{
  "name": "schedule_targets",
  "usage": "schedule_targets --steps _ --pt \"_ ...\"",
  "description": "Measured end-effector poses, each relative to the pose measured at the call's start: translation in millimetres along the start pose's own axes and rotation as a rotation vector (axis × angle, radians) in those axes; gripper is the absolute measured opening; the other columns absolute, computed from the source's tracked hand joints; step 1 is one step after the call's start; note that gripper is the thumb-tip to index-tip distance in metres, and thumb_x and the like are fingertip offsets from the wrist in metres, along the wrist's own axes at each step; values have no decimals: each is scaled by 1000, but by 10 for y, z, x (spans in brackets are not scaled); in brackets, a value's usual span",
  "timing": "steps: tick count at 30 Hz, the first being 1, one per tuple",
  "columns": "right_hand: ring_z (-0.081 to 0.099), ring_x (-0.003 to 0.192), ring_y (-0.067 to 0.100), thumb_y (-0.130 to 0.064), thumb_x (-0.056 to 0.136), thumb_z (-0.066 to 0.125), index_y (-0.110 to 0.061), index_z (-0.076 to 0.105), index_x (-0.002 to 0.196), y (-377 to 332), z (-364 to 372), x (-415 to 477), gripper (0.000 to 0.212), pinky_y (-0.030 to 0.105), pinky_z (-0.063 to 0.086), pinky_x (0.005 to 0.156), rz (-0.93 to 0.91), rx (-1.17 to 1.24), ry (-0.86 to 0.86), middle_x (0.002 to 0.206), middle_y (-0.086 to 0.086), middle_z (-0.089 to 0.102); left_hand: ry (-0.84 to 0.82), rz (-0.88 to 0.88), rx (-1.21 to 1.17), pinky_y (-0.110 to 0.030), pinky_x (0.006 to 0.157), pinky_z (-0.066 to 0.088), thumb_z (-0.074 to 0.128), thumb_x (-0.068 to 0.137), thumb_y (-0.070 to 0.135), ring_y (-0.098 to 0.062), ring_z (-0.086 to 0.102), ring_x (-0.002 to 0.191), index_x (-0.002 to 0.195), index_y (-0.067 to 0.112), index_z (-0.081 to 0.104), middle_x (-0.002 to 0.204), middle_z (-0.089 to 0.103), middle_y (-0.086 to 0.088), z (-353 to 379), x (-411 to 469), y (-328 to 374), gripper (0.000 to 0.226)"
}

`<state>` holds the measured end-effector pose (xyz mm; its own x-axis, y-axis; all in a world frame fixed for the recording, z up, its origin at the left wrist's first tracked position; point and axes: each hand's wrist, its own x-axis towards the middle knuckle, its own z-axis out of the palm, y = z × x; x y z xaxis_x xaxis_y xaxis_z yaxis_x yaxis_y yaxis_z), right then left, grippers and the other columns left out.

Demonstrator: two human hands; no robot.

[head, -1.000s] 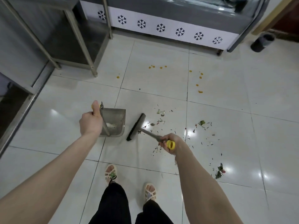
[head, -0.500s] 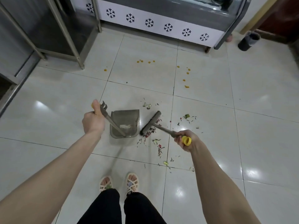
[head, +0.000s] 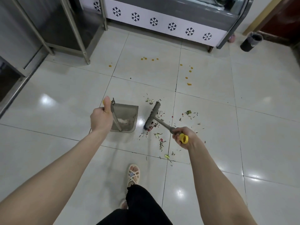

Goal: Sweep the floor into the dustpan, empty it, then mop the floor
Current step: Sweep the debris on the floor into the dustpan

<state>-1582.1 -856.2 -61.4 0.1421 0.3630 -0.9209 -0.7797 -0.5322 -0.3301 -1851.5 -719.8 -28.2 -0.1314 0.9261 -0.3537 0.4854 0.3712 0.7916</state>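
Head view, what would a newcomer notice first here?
At centre, the left grip holds a grey dustpan, while the right grip holds a broom beside it. Green and red scraps litter the floor around the broom head, and orange spots dot the tiles near the snowflake-patterned cabinet.

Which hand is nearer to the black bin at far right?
Right. The right hand, gripping the broom, is below and left of the bin; the left hand, on the dustpan handle, is farther left.
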Motion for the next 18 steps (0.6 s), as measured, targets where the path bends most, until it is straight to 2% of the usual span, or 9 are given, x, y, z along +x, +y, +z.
schedule_targets --steps 3,6,9,14,18 --pt "41 29 5 0 93 45 2 54 93 211 -71 -36 9 13 38 28 23 84 -26 68 4 40 8 11 21 -43 62 49 24 82 80 -29 47 62 77 -8 55 65 49 -14 -95 -173 -145 93" --pt "44 30 7 3 88 51 2 55 98 451 -187 -97 11 15 38 27 6 -55 29 66 8 46 27 7 32 -45 69 53 25 84 77 -31 50 63 81 -11 55 66 52 -15 -211 -349 -305 94" --pt "43 30 6 1 90 48 1 56 94 658 -249 -193 8 14 39 28 28 1 -26 64 8 46 48 5 36 -52 74 56 21 77 82 -32 51 63 75 -8 53 65 52 -15 -328 -497 -465 96" --pt "43 31 5 -1 91 48 1 54 98 898 -317 -327 9 13 40 29 93 -84 -54 67 7 43 94 -23 65 -49 68 53 22 81 80 -31 49 60 68 4 51 63 51 -15 -536 -761 -696 82" --pt "42 30 4 -2 93 47 -1 52 89 1035 -228 -468 6 13 40 29 152 -190 -93 68 5 41 122 -73 35 -52 69 54 23 75 84 -31 48 60 63 6 48 61 49 -12 -669 -939 -818 83"
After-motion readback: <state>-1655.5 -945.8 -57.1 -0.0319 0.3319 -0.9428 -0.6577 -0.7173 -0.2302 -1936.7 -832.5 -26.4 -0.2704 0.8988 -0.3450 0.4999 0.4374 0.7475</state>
